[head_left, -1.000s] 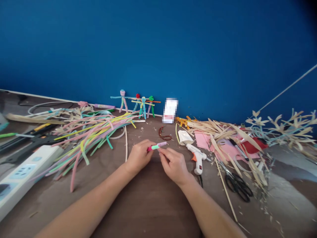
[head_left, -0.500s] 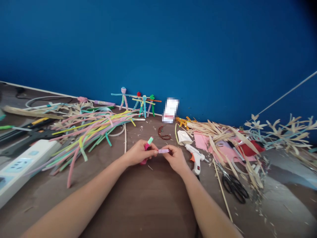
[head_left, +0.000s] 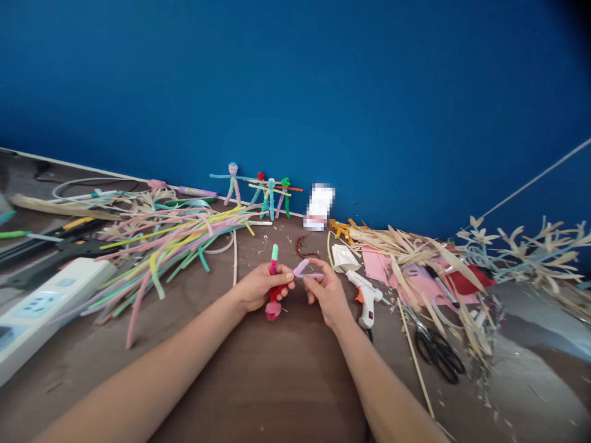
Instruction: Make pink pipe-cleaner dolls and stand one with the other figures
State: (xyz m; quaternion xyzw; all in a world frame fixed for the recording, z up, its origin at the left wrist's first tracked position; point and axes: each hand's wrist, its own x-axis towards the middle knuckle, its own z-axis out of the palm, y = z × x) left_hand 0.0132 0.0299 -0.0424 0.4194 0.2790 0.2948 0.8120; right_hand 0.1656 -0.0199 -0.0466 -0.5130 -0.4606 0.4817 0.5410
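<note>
Lilac strip, folded at a sharp angle, between your two hands

The red-pink piece stands almost upright in front of you, above the tabletop, with a mint tip at the top and a round pink end below. Your left hand has its grip clamped on its middle. Beside your left fingertips begins the lilac strip, and the grip of your right hand is closed lightly on it; how firmly, I cannot tell. Whether strip and piece are joined is hidden.

In my judgement, you are now bending the strip into form. The next move calls for a quiet left hold and small, gentle pressure from the right fingers.

Half a second ago, the strip looked straight and short, the mint tip leaned to the right, and the round end was mostly covered; now the fold and this end are plainly seen.

Farther out, the glue gun lies near your right hand, the scissors beyond it, and the pastel strips spread at the left.
</note>
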